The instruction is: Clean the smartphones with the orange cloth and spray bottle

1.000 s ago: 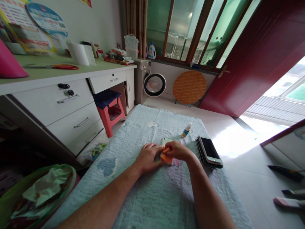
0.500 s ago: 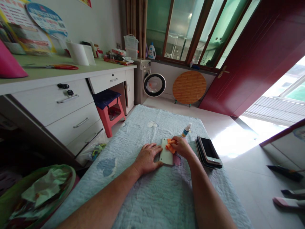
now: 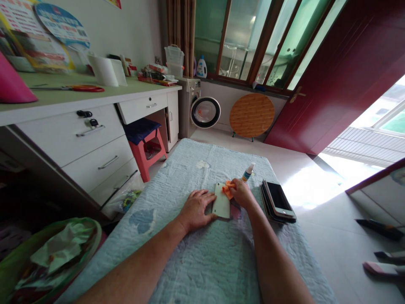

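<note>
A flat white rectangular phone (image 3: 221,205) lies on the pale blue quilted cloth (image 3: 202,261), its near edge steadied by the spread left hand (image 3: 196,210); the right hand (image 3: 241,193) pinches a crumpled orange cloth (image 3: 228,188) against its far end.

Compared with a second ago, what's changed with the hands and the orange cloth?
The right hand slid the orange cloth from the white phone's near end to its far end, uncovering it. The left hand kept bracing the phone; the spray bottle and phone stack stayed put.

Left hand (image 3: 196,208) lies flat on a quilted table (image 3: 202,261), steadying a white phone (image 3: 221,206). Right hand (image 3: 242,193) presses an orange cloth (image 3: 227,188) onto the phone's far end
</note>
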Action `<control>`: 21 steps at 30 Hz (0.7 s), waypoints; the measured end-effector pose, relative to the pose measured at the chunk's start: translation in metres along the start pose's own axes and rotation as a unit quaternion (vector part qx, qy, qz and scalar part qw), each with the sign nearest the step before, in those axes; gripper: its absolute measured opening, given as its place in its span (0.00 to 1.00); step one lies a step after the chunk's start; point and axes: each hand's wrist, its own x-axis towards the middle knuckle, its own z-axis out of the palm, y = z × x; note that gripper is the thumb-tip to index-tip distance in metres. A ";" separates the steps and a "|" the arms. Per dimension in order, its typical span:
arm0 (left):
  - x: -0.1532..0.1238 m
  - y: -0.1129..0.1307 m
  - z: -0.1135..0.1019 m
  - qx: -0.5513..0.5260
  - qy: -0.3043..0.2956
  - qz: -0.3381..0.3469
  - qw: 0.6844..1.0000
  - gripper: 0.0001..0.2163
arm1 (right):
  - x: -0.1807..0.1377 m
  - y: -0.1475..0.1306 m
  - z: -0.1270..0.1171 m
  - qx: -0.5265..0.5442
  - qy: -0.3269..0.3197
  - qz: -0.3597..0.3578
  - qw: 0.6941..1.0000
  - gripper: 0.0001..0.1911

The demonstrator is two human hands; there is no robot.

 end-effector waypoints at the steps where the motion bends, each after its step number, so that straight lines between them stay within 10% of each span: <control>1: 0.000 0.000 0.000 0.001 -0.001 0.000 1.000 0.30 | -0.001 -0.001 -0.004 0.001 -0.021 -0.004 1.000 0.07; 11: 0.000 -0.001 0.001 0.005 -0.001 0.000 1.000 0.31 | -0.019 -0.025 -0.038 0.008 -0.286 -0.002 0.958 0.03; 21: 0.001 0.001 0.000 0.003 -0.007 -0.009 1.000 0.31 | -0.033 -0.046 -0.039 -0.014 -0.355 0.039 0.934 0.05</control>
